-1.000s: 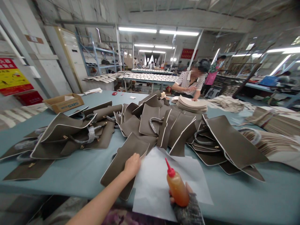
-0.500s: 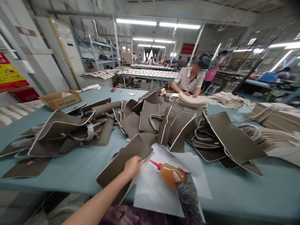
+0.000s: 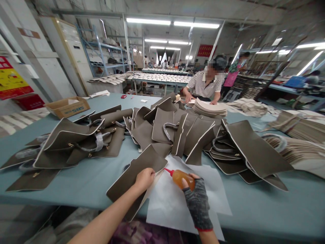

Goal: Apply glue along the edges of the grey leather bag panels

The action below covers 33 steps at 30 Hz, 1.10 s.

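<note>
Squeeze bottle (image 3: 181, 180) of amber liquid, tilted over a pale sheet (image 3: 212, 184), its red nozzle pointing at the edge of a brown panel (image 3: 134, 171). I see my right hand (image 3: 192, 186), in a grey fingerless glove, with its fingers wrapped around the bottle. My bare left hand (image 3: 145, 179) pinches the panel's edge. Both lie over a blue-green table (image 3: 256, 206). Beyond the sheet I see a heap of brown pieces (image 3: 162, 127) with white edges, some with plastic-wrapped handles. A cardboard box (image 3: 68, 108) sits at the far left. Across the table, a person in a striped shirt (image 3: 205, 87) touches pale stacked pieces (image 3: 210, 108). Behind are blue shelves (image 3: 108, 54), more worktables and bright tube lights (image 3: 148, 21).
</note>
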Available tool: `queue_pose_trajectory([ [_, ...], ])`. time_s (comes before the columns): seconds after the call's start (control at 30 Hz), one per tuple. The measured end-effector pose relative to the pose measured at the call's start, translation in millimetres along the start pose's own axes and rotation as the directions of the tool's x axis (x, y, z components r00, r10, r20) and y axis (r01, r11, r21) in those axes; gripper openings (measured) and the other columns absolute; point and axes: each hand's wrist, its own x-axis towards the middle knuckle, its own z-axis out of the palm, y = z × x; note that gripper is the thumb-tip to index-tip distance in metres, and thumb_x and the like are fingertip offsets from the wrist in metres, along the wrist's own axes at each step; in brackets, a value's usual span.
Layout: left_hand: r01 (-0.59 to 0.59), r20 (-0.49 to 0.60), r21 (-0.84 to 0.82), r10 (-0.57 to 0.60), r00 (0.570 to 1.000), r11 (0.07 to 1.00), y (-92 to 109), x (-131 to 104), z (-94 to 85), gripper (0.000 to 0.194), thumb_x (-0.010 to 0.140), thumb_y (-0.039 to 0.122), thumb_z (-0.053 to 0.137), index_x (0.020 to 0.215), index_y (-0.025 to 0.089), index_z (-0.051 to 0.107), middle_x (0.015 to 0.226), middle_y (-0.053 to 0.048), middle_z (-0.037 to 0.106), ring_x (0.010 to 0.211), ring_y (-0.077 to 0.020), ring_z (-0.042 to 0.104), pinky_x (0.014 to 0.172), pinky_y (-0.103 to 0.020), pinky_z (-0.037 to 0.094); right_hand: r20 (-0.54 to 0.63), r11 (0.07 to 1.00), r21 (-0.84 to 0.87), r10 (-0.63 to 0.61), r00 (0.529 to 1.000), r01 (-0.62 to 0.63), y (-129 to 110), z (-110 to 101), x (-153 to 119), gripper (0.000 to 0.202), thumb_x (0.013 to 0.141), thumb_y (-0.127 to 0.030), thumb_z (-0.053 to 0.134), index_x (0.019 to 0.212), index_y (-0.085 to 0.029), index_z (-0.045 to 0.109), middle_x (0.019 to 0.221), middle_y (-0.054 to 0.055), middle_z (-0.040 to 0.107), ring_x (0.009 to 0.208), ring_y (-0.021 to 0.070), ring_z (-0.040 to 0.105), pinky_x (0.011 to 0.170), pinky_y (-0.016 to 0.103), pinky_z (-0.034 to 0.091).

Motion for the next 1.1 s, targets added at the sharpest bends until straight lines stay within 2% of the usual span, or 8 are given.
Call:
queue_pose_trajectory([
  [0.13, 0.001, -0.001, -0.006, -0.001, 1.0, 1.0, 1, -1, -0.8, 0.024, 0.079, 0.023, 0.046, 0.082, 0.021, 0.069, 0.089, -0.004, 0.071, 0.084, -0.0177, 0.063, 0.067, -0.024, 0.041, 0.029, 0.996, -0.06, -0.063, 0.998, 0.065, 2, 0, -2, 0.039, 0.08, -0.048, 0.051, 0.108, -0.021, 0.046, 0.104, 0.009, 0.052, 0.098, 0.0247, 0.051, 0.09, 0.044, 0.041],
  [0.5, -0.005, -0.003, -0.01, 0.005, 1.0, 1.0, -2, 0, 2.2, 0.022, 0.08, 0.023, 0.047, 0.082, 0.021, 0.069, 0.09, -0.003, 0.071, 0.084, -0.0172, 0.062, 0.067, -0.023, 0.04, 0.122, 0.981, 0.05, 0.18, 0.976, -0.187, 1, -4, -12, 0.047, 0.072, -0.057, 0.053, 0.102, -0.022, 0.048, 0.101, 0.008, 0.054, 0.093, 0.0252, 0.054, 0.087, 0.044, 0.044],
  [0.73, -0.01, -0.006, -0.005, 0.01, 1.0, 1.0, -3, -1, 4.2, 0.021, 0.079, 0.023, 0.048, 0.081, 0.021, 0.069, 0.087, -0.003, 0.071, 0.083, -0.0171, 0.063, 0.068, -0.023, 0.041, 0.188, 0.968, 0.05, 0.233, 0.954, -0.247, 4, -2, -26, 0.048, 0.071, -0.057, 0.054, 0.101, -0.02, 0.048, 0.102, 0.01, 0.055, 0.092, 0.0247, 0.056, 0.086, 0.041, 0.046],
  [0.9, -0.003, 0.002, -0.001, 0.003, 1.0, 1.0, -3, 0, 4.4, 0.021, 0.08, 0.026, 0.049, 0.083, 0.022, 0.069, 0.089, -0.003, 0.071, 0.084, -0.0166, 0.063, 0.069, -0.022, 0.042, 0.111, 0.96, 0.096, 0.253, 0.961, -0.264, 1, 5, -41, 0.047, 0.068, -0.058, 0.055, 0.097, -0.021, 0.05, 0.097, 0.008, 0.058, 0.084, 0.0246, 0.059, 0.077, 0.041, 0.05],
  [1.1, 0.009, 0.02, -0.001, -0.009, 1.0, 1.0, -2, 0, 4.5, 0.02, 0.082, 0.028, 0.05, 0.086, 0.021, 0.068, 0.093, -0.004, 0.07, 0.086, -0.0168, 0.062, 0.075, -0.026, 0.044, 0.051, 0.96, 0.145, 0.236, 0.97, -0.241, -14, 7, -58, 0.041, 0.066, -0.053, 0.059, 0.091, -0.021, 0.053, 0.088, 0.006, 0.062, 0.075, 0.0212, 0.062, 0.07, 0.034, 0.053],
])
